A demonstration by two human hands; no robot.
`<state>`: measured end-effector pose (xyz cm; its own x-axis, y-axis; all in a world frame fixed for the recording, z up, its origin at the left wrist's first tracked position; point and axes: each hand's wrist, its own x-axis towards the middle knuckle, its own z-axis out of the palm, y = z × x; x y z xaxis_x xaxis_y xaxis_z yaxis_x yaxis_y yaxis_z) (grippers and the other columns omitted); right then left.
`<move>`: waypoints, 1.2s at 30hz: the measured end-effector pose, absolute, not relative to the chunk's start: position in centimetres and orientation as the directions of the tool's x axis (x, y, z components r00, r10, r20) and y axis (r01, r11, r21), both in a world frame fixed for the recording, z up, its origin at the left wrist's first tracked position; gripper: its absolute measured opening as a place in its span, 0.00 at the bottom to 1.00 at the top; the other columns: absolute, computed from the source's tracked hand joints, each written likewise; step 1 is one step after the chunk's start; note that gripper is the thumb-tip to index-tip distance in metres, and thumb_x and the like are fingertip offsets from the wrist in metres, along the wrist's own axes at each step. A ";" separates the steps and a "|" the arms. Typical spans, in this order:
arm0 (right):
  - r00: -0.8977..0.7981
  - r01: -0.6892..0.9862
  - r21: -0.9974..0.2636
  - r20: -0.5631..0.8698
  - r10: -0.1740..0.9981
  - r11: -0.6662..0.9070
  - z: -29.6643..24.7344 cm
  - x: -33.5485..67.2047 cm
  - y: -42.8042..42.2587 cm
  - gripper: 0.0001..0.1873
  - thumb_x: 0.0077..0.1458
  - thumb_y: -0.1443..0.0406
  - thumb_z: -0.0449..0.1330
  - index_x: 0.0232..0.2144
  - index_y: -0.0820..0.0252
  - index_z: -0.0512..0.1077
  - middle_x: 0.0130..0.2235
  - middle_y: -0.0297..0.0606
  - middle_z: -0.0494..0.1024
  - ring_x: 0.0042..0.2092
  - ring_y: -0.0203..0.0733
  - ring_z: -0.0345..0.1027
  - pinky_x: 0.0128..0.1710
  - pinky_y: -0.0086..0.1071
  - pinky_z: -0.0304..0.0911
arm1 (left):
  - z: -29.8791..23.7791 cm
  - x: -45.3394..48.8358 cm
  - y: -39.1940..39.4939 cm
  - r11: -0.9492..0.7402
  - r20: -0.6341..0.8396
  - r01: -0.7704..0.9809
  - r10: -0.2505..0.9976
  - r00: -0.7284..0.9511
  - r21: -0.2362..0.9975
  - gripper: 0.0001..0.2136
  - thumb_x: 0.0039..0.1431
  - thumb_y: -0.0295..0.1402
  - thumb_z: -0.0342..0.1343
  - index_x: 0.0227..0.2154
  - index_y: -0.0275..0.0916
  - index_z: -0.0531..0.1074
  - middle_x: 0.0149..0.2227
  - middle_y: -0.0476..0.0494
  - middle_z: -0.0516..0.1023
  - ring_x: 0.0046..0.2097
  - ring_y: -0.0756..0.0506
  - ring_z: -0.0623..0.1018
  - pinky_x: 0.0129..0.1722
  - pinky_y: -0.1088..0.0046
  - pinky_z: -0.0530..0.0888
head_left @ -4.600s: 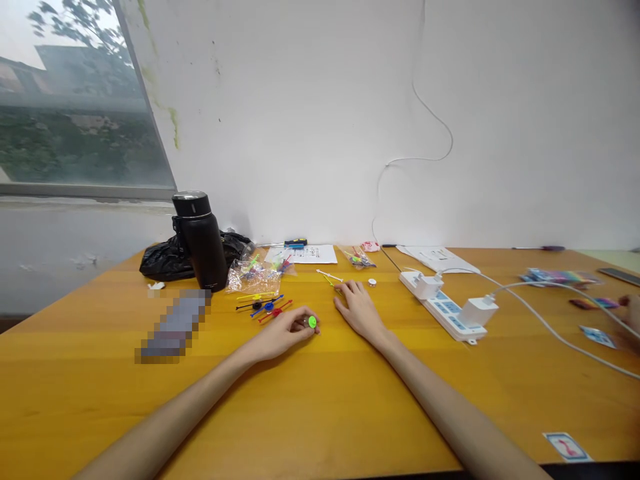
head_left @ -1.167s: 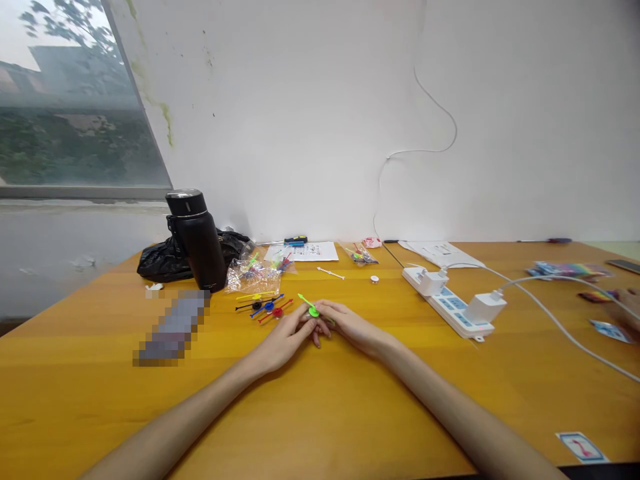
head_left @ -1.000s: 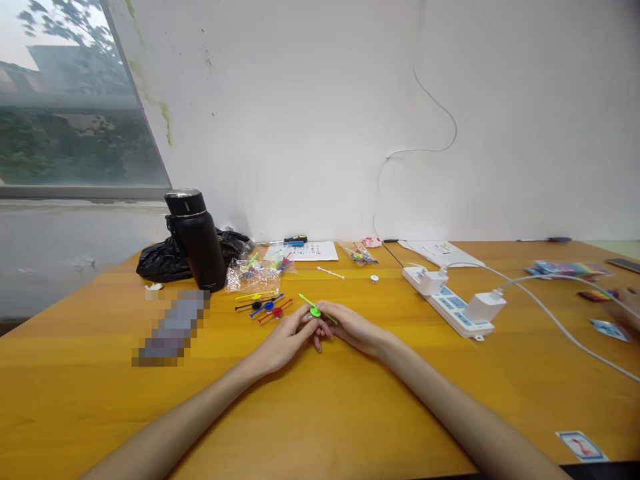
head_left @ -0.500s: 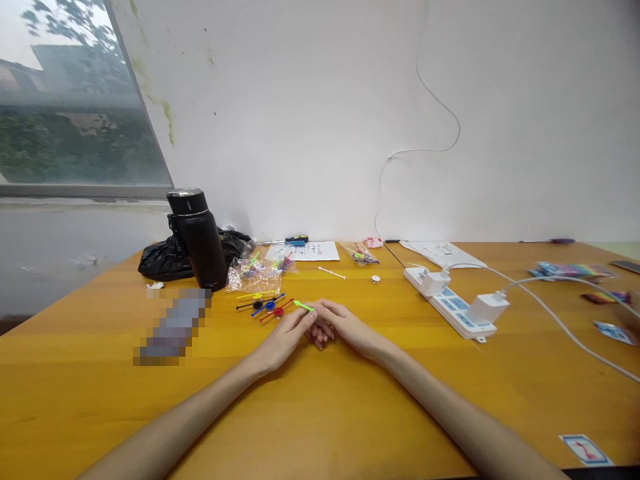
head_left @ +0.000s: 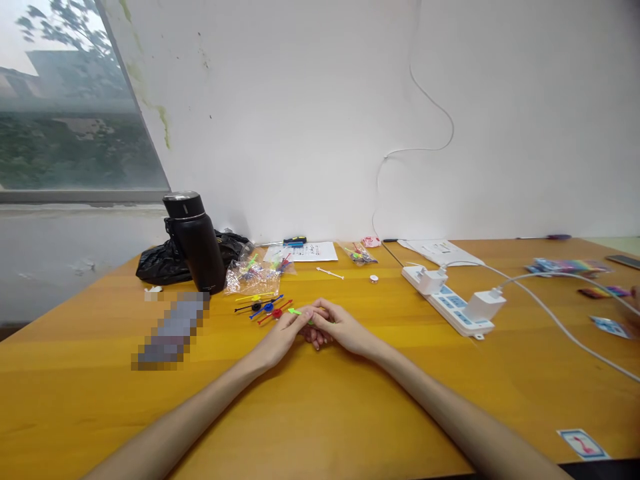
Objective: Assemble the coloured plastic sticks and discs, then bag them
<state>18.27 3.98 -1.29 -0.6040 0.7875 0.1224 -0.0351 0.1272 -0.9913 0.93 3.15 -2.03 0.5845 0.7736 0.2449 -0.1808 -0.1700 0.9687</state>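
My left hand (head_left: 280, 339) and my right hand (head_left: 345, 327) meet over the middle of the table, fingers closed. Both pinch a light-green plastic arrow (head_left: 295, 312); its pointed head sticks out to the left, and the fingers cover most of its middle. Just left of my hands lie assembled arrow spinners with round hubs: a yellow one (head_left: 256, 298), a black one (head_left: 256, 307), a blue one (head_left: 269, 308) and a red one (head_left: 278, 313). Beyond my hands are a loose white arrow (head_left: 330, 273) and a small white round piece (head_left: 373, 279).
A black bottle (head_left: 195, 247) stands by a black plastic bag (head_left: 163, 263). Clear bags of parts (head_left: 253, 277), a screwdriver (head_left: 295, 241) and papers (head_left: 320, 252) lie behind. On the right are a power strip (head_left: 455, 309) with chargers and cables, and another person's hand (head_left: 634, 303).
The green arrow has shifted slightly between my fingers, and a bit of it now shows by my right thumb. My hands stay together; the whole view has moved slightly.
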 end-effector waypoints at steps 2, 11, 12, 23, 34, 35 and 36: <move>-0.611 -0.039 -0.990 0.130 0.781 0.134 -1.3 18.3 3.9 0.21 0.61 0.47 0.56 0.39 0.59 0.63 0.28 0.31 0.74 0.26 0.33 0.68 0.28 0.28 0.60 | -2.0 0.9 3.2 -0.165 0.245 -0.186 0.762 0.599 0.969 0.22 0.70 0.45 0.45 0.43 0.32 0.76 0.33 0.39 0.80 0.33 0.46 0.78 0.38 0.68 0.75; -0.640 -0.039 -0.984 0.156 0.752 0.171 -0.9 18.7 3.7 0.20 0.63 0.48 0.56 0.37 0.58 0.61 0.26 0.30 0.73 0.26 0.33 0.67 0.28 0.27 0.58 | -1.7 0.8 3.0 -0.185 0.248 -0.165 0.742 0.624 0.969 0.22 0.69 0.46 0.46 0.46 0.32 0.76 0.36 0.37 0.80 0.32 0.46 0.78 0.38 0.69 0.75; -0.638 -0.041 -0.984 0.158 0.754 0.171 -1.0 18.7 3.7 0.20 0.63 0.48 0.56 0.38 0.58 0.62 0.26 0.30 0.73 0.26 0.33 0.67 0.28 0.28 0.58 | -1.7 0.8 3.1 -0.181 0.244 -0.163 0.744 0.622 0.970 0.22 0.68 0.46 0.46 0.46 0.32 0.76 0.36 0.37 0.80 0.32 0.46 0.79 0.38 0.69 0.75; -0.550 0.036 -0.974 0.169 0.818 0.225 -0.6 18.8 4.3 0.22 0.64 0.48 0.52 0.44 0.60 0.68 0.29 0.32 0.73 0.28 0.35 0.65 0.31 0.30 0.61 | -1.7 0.6 3.3 -0.180 0.222 -0.131 0.798 0.560 0.975 0.19 0.68 0.44 0.48 0.41 0.34 0.77 0.40 0.37 0.80 0.40 0.44 0.79 0.40 0.70 0.72; -0.451 0.268 -0.909 0.174 0.875 0.319 -0.4 19.2 4.0 0.21 0.66 0.48 0.49 0.32 0.58 0.65 0.27 0.30 0.68 0.29 0.35 0.62 0.32 0.30 0.59 | -2.2 0.1 4.3 -0.159 0.207 -0.173 0.926 0.314 0.972 0.19 0.63 0.48 0.54 0.45 0.36 0.68 0.43 0.38 0.79 0.35 0.47 0.78 0.35 0.71 0.74; -0.476 0.257 -0.914 0.162 0.865 0.313 -0.3 19.1 3.9 0.21 0.66 0.48 0.49 0.32 0.58 0.65 0.27 0.30 0.68 0.29 0.35 0.63 0.32 0.30 0.59 | -2.1 0.0 4.4 -0.168 0.214 -0.167 0.926 0.311 0.971 0.19 0.63 0.48 0.54 0.45 0.36 0.69 0.42 0.39 0.79 0.35 0.47 0.78 0.35 0.71 0.74; -0.494 0.238 -0.923 0.153 0.856 0.303 -0.3 19.0 3.9 0.21 0.65 0.48 0.50 0.33 0.59 0.65 0.27 0.31 0.69 0.29 0.35 0.63 0.32 0.30 0.60 | -2.0 -0.1 4.5 -0.177 0.220 -0.161 0.925 0.311 0.971 0.19 0.63 0.47 0.54 0.45 0.36 0.69 0.41 0.40 0.79 0.34 0.47 0.78 0.35 0.71 0.73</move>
